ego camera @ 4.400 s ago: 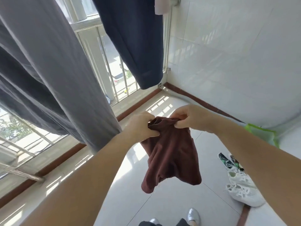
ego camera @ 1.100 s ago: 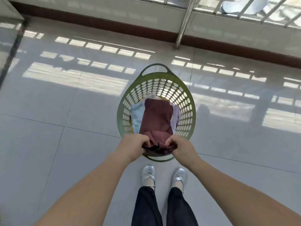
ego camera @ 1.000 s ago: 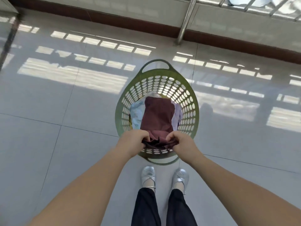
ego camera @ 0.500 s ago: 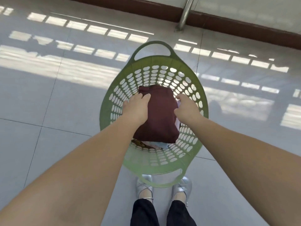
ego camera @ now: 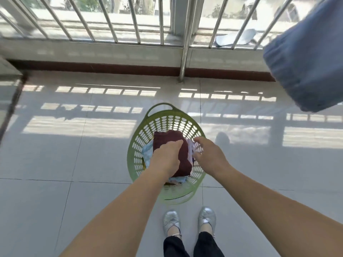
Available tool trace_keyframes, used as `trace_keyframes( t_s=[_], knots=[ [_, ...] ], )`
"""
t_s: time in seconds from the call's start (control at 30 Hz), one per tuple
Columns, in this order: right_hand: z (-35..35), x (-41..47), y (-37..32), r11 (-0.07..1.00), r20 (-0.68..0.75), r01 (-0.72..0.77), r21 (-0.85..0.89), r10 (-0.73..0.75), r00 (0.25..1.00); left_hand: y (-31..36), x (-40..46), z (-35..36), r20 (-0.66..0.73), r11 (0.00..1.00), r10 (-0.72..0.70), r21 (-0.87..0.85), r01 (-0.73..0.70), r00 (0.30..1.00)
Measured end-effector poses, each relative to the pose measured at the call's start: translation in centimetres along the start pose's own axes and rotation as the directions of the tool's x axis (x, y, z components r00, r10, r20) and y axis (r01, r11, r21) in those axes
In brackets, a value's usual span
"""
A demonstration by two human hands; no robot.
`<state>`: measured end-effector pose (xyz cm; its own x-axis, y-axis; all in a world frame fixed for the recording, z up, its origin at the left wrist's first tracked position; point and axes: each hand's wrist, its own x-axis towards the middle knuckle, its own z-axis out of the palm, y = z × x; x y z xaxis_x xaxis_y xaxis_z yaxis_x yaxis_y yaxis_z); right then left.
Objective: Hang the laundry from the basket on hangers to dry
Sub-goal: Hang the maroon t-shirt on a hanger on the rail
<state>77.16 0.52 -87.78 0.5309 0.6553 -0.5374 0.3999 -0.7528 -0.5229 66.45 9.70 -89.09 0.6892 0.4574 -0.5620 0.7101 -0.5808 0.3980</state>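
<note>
Head view, looking down onto a tiled balcony floor (ego camera: 55, 201).

Item 1: green perforated laundry basket (ego camera: 163, 123), oval, with a loop handle at its far end and another at its near end, standing on the floor just ahead of the person's feet.

Item 2: maroon garment (ego camera: 183, 156), folded, lying on top of the load inside the basket. Pale blue and white laundry (ego camera: 147, 154) shows around its edges, underneath it.

Item 3: left hand (ego camera: 167, 158), palm down over the maroon garment with fingers extended and relaxed, gripping nothing. Whether the palm touches the cloth cannot be told.

Item 4: right hand (ego camera: 209, 154), over the right side of the basket, fingers spread and loosely bent, grasping nothing. Its fingertips are near the pale laundry beside the maroon garment; contact cannot be told.

Item 5: silver flat shoes (ego camera: 189, 221), a pair, below dark trouser legs, just behind the basket.

Item 6: metal railing (ego camera: 111, 21) of vertical bars across the top of the view, set on a low ledge with a dark red-brown skirting strip (ego camera: 111, 67) at its base. Barred sunlight falls across the floor.

Item 7: blue garment (ego camera: 306, 58), hanging into the upper right corner, well apart from the basket.
</note>
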Motion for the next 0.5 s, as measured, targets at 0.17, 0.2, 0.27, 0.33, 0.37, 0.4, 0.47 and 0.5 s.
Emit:
trace_keyframes(
  t_s=[0.17,0.2,0.27,0.33,0.37,0.4,0.47,0.5],
  knots=[
    [-7.2,-8.9,-2.8,0.993,-0.173,0.05,0.106,-0.031,0.984,7.2,-7.2,-6.9,0.002,0.981,0.194,0.03,-0.194,0.981],
    [-8.4,-10.7,-3.1,0.992,-0.194,0.049,0.12,-0.025,0.981,8.7,-8.5,-7.9,0.012,0.97,0.235,0.058,-0.235,0.972],
    [-10.7,-13.7,-3.4,0.99,-0.242,0.051,0.13,-0.018,0.97,11.6,-10.3,-9.7,0.026,0.947,0.298,0.122,-0.299,0.954],
    [-13.2,-16.8,-3.3,0.989,-0.307,0.053,0.14,-0.008,0.952,15.0,-12.4,-11.4,0.029,0.915,0.364,0.179,-0.363,0.931],
    [-14.7,-18.7,-2.9,0.987,-0.36,0.056,0.154,0.003,0.933,17.2,-13.7,-12.2,0.025,0.892,0.405,0.211,-0.401,0.914],
    [-15.6,-20.0,-2.5,0.985,-0.395,0.06,0.161,0.008,0.919,18.7,-14.6,-12.6,0.022,0.87,0.441,0.236,-0.433,0.897],
    [-17.9,-22.7,-1.6,0.978,-0.467,0.069,0.196,0.031,0.884,22.0,-16.3,-13.3,0.01,0.824,0.513,0.274,-0.496,0.858],
    [-19.0,-23.9,-1.3,0.972,-0.505,0.082,0.221,0.042,0.862,23.7,-16.9,-13.8,-0.006,0.804,0.546,0.285,-0.522,0.838]
  ],
)
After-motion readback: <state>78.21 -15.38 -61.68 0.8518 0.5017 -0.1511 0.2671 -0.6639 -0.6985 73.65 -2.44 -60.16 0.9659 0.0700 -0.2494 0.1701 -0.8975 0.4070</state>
